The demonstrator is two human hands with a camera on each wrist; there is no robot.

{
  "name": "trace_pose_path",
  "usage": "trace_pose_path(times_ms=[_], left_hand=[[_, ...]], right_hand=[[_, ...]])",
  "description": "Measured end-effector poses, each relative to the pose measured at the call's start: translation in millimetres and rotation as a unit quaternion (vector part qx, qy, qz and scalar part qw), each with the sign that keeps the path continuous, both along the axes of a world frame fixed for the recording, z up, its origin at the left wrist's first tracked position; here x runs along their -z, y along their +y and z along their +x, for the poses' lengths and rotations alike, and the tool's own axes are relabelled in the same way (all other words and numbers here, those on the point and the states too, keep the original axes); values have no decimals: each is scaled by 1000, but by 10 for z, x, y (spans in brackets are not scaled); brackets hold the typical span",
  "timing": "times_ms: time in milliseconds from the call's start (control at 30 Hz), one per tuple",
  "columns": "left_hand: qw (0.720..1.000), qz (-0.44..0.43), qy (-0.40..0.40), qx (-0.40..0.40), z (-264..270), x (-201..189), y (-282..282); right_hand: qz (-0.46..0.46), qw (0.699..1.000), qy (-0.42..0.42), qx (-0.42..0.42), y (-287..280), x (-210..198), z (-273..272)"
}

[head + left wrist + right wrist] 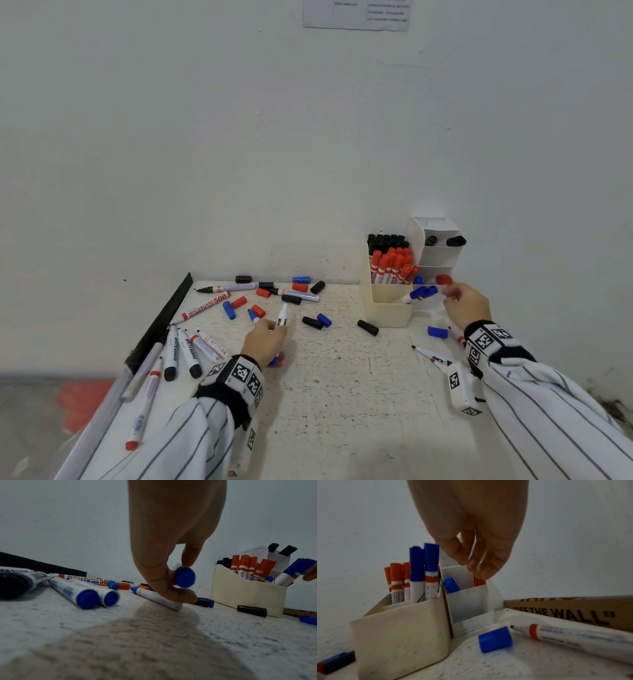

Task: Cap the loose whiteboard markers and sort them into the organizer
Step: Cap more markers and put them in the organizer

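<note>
Left hand: left hand (265, 339) down on the table (342, 394), fingers pinched round a blue marker (184, 576); the wrist view shows its blue end cap facing the camera, the head view shows its white barrel poking out toward the wall
Right hand: right hand (467, 303) hovering at the organizer (387, 308), fingers loosely curled and holding nothing from the wrist view; fingertips (476, 566) sit just over the small clear compartment
Organizer: cream box against the wall, back right of the table, with red markers (392, 267) upright in the middle section, black ones (387, 240) behind them, and blue markers (423, 572) leaning in the front section
Small compartments: a blue cap (451, 586) lying in the lower one, something red beside it, mostly hidden
Loose stuff: red, blue and black caps scattered mid-table, uncapped markers lying along the left edge
Near right hand: another blue cap (495, 639) on the table, just beside the tip of an uncapped red marker (573, 637)
</note>
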State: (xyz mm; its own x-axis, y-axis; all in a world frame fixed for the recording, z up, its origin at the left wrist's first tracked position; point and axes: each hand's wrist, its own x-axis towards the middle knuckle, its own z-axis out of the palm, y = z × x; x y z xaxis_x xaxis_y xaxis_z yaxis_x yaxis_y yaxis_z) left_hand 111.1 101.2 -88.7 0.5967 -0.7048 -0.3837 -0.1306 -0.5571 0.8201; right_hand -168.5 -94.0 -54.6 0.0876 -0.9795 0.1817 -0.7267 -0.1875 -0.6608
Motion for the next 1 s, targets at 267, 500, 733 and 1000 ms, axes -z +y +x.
trace_pose_path(times_ms=[267,500,733,1000], left_hand=[[998,-12,-15,53,-280,13,11],[997,0,-25,78,-364,109,33],[995,-9,-46,93,-362,150,64],[983,-30,-111,144,-493,101,97]], right_hand=[[201,936,258,-130,92,279,-263],[151,923,335,-116,81,512,-44],[84,953,265,-118,25,544,-9],[69,976,144,-145,293,127,-36]])
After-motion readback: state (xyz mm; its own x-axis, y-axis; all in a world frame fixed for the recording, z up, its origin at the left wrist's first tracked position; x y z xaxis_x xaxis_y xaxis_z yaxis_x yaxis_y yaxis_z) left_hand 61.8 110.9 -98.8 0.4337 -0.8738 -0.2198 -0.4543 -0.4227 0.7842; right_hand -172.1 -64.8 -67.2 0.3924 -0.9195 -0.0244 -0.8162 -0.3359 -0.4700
